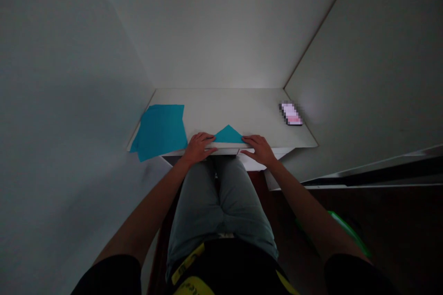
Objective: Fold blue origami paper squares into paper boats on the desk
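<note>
Pressing down at the two side corners of the folded blue paper (229,135), I have my left hand (200,146) on one corner and my right hand (259,147) on the other. The paper is a low triangle lying flat near the front edge of the white desk (235,106), its peak pointing away from me, its long side towards me. Neither hand is pinching: the fingers reach in over the top, while each thumb sits apart from them, lower down by the desk's front edge. To my left, a loose stack of blue sheets (162,129) lies fanned out, its near corner hanging over the edge, just beside my left hand. Well off to my right, a phone (291,114) with a lit, blurred screen lies close to the side panel (363,78)
</note>
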Demonstrator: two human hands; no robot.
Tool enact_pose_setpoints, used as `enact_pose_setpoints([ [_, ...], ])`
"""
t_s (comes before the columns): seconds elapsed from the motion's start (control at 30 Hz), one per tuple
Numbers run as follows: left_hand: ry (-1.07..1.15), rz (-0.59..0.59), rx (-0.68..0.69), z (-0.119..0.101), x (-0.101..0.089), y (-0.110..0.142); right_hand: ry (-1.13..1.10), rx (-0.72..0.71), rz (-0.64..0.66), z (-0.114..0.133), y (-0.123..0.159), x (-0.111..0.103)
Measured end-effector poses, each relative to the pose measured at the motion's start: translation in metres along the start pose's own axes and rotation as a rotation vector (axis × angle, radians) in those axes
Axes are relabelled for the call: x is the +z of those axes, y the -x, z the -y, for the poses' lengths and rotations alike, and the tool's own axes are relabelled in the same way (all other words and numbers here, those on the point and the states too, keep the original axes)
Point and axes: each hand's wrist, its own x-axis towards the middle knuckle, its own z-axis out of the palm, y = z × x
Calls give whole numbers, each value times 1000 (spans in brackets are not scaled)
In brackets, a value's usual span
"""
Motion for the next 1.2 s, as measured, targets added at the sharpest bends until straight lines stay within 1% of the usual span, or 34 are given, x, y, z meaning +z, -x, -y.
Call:
enact_pose_setpoints([
  [0.07, -5, 18, 12, -2, -1, 6, -32, -9, -7, -2, 3, 1],
  [0.13, 3, 33, -5, -4, -3, 9, -68, 2, -11, -2, 5, 2],
  [0.23, 63, 57, -25, -8, -8, 5, -138, 22, -12, 0, 2, -2],
  [0.3, 140, 41, -54, -11, -16, -3, -199, 50, -31, 4, -4, -8],
  [0.33, 185, 16, -83, -13, -21, -9, -235, 74, -62, 6, -9, -12],
  [0.43, 310, -83, -189, -15, -38, -31, -347, 157, -220, 10, -30, -26],
  [0.5, 358, -128, -241, -13, -47, -47, -407, 190, -307, 7, -48, -33],
  [0.57, 382, -150, -287, -7, -51, -60, -474, 214, -326, -1, -65, -36],
  [0.63, 409, -145, -347, 1, -46, -69, -557, 256, -257, -12, -78, -31],
  [0.7, 448, -120, -419, 7, -34, -72, -612, 300, -160, -24, -84, -22],
  [0.8, 534, -92, -517, 12, -12, -69, -591, 328, -88, -35, -81, -3],
  [0.87, 594, -92, -542, 13, -1, -65, -541, 344, -71, -39, -76, 7],
  [0.93, 634, -91, -520, 14, 3, -61, -515, 339, -67, -40, -71, 11],
  [1.0, 652, -71, -462, 16, 2, -56, -544, 302, -41, -41, -68, 10],
  [1.1, 662, -10, -369, 22, -2, -48, -686, 230, 82, -46, -65, 3],
  [1.2, 687, 36, -320, 28, -3, -42, -814, 173, 199, -51, -62, -4],
])
